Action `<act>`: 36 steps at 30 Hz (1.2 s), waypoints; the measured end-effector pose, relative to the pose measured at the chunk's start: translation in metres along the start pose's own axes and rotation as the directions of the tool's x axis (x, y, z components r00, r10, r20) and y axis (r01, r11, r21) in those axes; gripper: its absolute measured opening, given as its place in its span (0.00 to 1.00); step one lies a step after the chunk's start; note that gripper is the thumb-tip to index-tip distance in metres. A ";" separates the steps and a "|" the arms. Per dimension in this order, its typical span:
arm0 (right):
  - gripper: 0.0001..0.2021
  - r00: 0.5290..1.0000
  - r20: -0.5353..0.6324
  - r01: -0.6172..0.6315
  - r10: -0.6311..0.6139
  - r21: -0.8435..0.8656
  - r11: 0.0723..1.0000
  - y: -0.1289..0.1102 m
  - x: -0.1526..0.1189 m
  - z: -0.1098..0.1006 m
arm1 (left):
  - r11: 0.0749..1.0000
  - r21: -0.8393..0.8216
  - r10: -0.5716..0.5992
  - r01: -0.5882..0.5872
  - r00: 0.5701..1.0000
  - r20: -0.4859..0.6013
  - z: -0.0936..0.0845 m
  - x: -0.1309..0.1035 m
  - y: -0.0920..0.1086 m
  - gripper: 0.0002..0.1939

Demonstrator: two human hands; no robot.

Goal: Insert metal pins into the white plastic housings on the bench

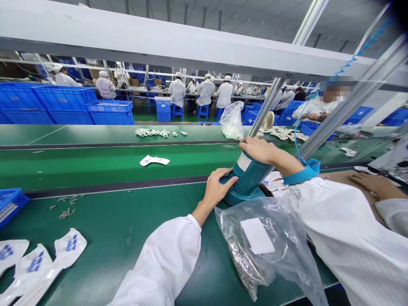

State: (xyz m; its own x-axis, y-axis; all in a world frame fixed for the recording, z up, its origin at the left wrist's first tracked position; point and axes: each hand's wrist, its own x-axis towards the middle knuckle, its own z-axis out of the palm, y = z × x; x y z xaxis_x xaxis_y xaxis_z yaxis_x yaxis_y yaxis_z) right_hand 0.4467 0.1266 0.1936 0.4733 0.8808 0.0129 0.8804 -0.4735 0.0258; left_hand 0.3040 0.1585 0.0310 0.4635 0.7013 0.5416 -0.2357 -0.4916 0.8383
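Observation:
A teal cylindrical device [250, 176] with a white label stands tilted on the green bench, its kind unclear. My right hand [259, 149] is wrapped over its top end, with a blue band on the wrist. Lower down, my left hand [218, 185] grips its left side, thumb and fingers on a dark part there. Just in front lies a clear plastic bag [251, 272] of small metal parts, with a blank white slip [257, 236] on it. White pieces [274, 182] are partly hidden behind the device.
Small screws [66, 212] lie loose at left, near a blue bin [11, 206] and white curved shells [63, 250] with blue marks. Another white shell [154, 160] is on the green belt [95, 165]. A slanted metal post [344, 110] and another person's hand [372, 182] are at right.

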 end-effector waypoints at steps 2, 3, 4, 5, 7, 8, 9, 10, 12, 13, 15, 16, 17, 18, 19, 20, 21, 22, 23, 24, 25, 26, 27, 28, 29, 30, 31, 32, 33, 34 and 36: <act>0.25 1.000 -0.009 0.005 -0.005 0.007 1.000 0.001 0.001 0.001 | 0.999 -0.040 -0.023 0.023 1.000 -0.003 -0.004 0.001 -0.004 0.13; 0.25 1.000 -0.016 0.002 -0.002 0.013 1.000 0.001 0.001 0.002 | 0.997 -0.059 -0.043 0.042 0.999 -0.016 -0.005 0.002 -0.007 0.14; 0.25 1.000 -0.021 -0.001 0.001 0.019 1.000 0.001 0.002 0.003 | 0.995 -0.077 -0.067 0.064 0.997 -0.036 -0.007 0.002 -0.010 0.17; 0.25 1.000 -0.025 -0.005 0.006 0.025 1.000 0.002 0.002 0.004 | 0.992 -0.093 -0.095 0.089 0.994 -0.061 -0.008 0.003 -0.014 0.19; 0.25 1.000 -0.025 -0.010 0.010 0.033 0.999 0.003 0.003 0.005 | 0.984 -0.115 -0.148 0.136 0.983 -0.105 -0.008 0.002 -0.022 0.24; 0.25 1.000 -0.023 -0.010 0.011 0.034 0.999 0.003 0.004 0.005 | 0.980 -0.123 -0.168 0.154 0.979 -0.119 -0.007 0.001 -0.025 0.25; 0.25 1.000 -0.020 -0.010 0.011 0.034 0.999 0.004 0.005 0.006 | 0.977 -0.129 -0.185 0.169 0.975 -0.127 -0.005 0.000 -0.028 0.25; 0.25 1.000 -0.018 -0.011 0.012 0.034 0.999 0.004 0.005 0.006 | 0.974 -0.133 -0.199 0.182 0.971 -0.131 -0.003 -0.002 -0.029 0.26; 0.25 1.000 -0.014 -0.014 0.015 0.036 0.999 0.005 0.006 0.006 | 0.970 -0.137 -0.220 0.202 0.967 -0.129 0.002 -0.005 -0.030 0.26; 0.25 1.000 -0.012 -0.015 0.015 0.036 0.999 0.005 0.007 0.006 | 0.968 -0.138 -0.228 0.211 0.965 -0.128 0.003 -0.007 -0.030 0.26; 0.25 1.000 -0.008 -0.019 0.019 0.036 0.999 0.005 0.007 0.006 | 0.965 -0.141 -0.240 0.223 0.963 -0.125 0.005 -0.009 -0.030 0.27; 0.25 1.000 -0.006 -0.021 0.021 0.036 0.999 0.005 0.007 0.006 | 0.964 -0.143 -0.243 0.225 0.962 -0.125 0.005 -0.010 -0.029 0.27; 0.25 1.000 -0.004 -0.023 0.023 0.035 0.999 0.005 0.007 0.006 | 0.964 -0.146 -0.243 0.224 0.962 -0.124 0.005 -0.010 -0.029 0.27; 0.25 1.000 -0.001 -0.023 0.023 0.034 0.999 0.005 0.007 0.006 | 0.964 -0.147 -0.241 0.223 0.962 -0.125 0.005 -0.010 -0.028 0.27; 0.25 1.000 0.002 -0.024 0.024 0.033 0.999 0.005 0.007 0.006 | 0.964 -0.148 -0.239 0.220 0.963 -0.127 0.005 -0.011 -0.028 0.26; 0.26 1.000 0.004 -0.023 0.023 0.032 0.999 0.005 0.008 0.006 | 0.965 -0.147 -0.236 0.217 0.963 -0.131 0.005 -0.011 -0.028 0.26; 0.26 1.000 0.007 -0.023 0.023 0.031 0.999 0.005 0.008 0.005 | 0.966 -0.146 -0.233 0.213 0.963 -0.135 0.005 -0.011 -0.028 0.26; 0.25 1.000 0.009 -0.023 0.023 0.030 0.999 0.005 0.008 0.005 | 0.967 -0.144 -0.231 0.211 0.963 -0.141 0.006 -0.011 -0.028 0.26; 0.25 1.000 0.010 -0.023 0.023 0.029 0.999 0.005 0.008 0.005 | 0.968 -0.142 -0.228 0.208 0.963 -0.147 0.006 -0.011 -0.028 0.26; 0.25 1.000 0.012 -0.022 0.022 0.028 0.999 0.005 0.008 0.005 | 0.969 -0.140 -0.226 0.205 0.962 -0.154 0.007 -0.011 -0.028 0.26; 0.25 1.000 0.013 -0.021 0.021 0.028 0.999 0.004 0.007 0.004 | 0.970 -0.137 -0.224 0.203 0.961 -0.161 0.008 -0.012 -0.028 0.26; 0.25 1.000 0.013 -0.021 0.020 0.027 0.999 0.004 0.007 0.004 | 0.970 -0.134 -0.222 0.201 0.960 -0.169 0.008 -0.012 -0.029 0.26; 0.25 1.000 0.013 -0.021 0.020 0.027 0.999 0.004 0.006 0.004 | 0.971 -0.131 -0.221 0.200 0.959 -0.176 0.009 -0.012 -0.029 0.26; 0.25 1.000 0.013 -0.021 0.020 0.027 0.999 0.003 0.006 0.003 | 0.972 -0.127 -0.219 0.198 0.958 -0.184 0.010 -0.013 -0.030 0.26; 0.25 1.000 0.012 -0.022 0.022 0.028 0.999 0.003 0.005 0.003 | 0.973 -0.122 -0.217 0.196 0.957 -0.191 0.011 -0.013 -0.030 0.26; 0.24 1.000 0.011 -0.024 0.024 0.029 0.999 0.002 0.004 0.003 | 0.974 -0.117 -0.213 0.193 0.957 -0.197 0.011 -0.014 -0.031 0.26; 0.24 1.000 0.010 -0.026 0.026 0.031 0.999 0.002 0.004 0.003 | 0.976 -0.111 -0.208 0.189 0.957 -0.203 0.012 -0.014 -0.031 0.26; 0.24 1.000 0.009 -0.029 0.028 0.033 0.999 0.002 0.004 0.002 | 0.978 -0.104 -0.201 0.183 0.957 -0.208 0.012 -0.014 -0.031 0.26; 0.24 1.000 0.007 -0.031 0.030 0.036 0.999 0.001 0.003 0.002 | 0.980 -0.097 -0.192 0.175 0.958 -0.212 0.012 -0.014 -0.031 0.26; 0.24 0.999 0.005 -0.032 0.032 0.038 0.999 0.001 0.003 0.002 | 0.983 -0.089 -0.179 0.164 0.960 -0.216 0.012 -0.014 -0.031 0.26; 0.24 0.999 0.003 -0.034 0.034 0.040 0.999 0.001 0.003 0.002 | 0.989 -0.071 -0.140 0.128 0.967 -0.214 0.011 -0.011 -0.028 0.26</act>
State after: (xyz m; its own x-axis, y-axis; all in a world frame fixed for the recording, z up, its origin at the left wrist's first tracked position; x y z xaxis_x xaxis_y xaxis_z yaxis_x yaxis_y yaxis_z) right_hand 0.4495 0.1290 0.1914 0.5033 0.8641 0.0111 0.8641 -0.5031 -0.0151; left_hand 0.3147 0.1591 0.0010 0.2985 0.8573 0.4195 -0.2346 -0.3601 0.9029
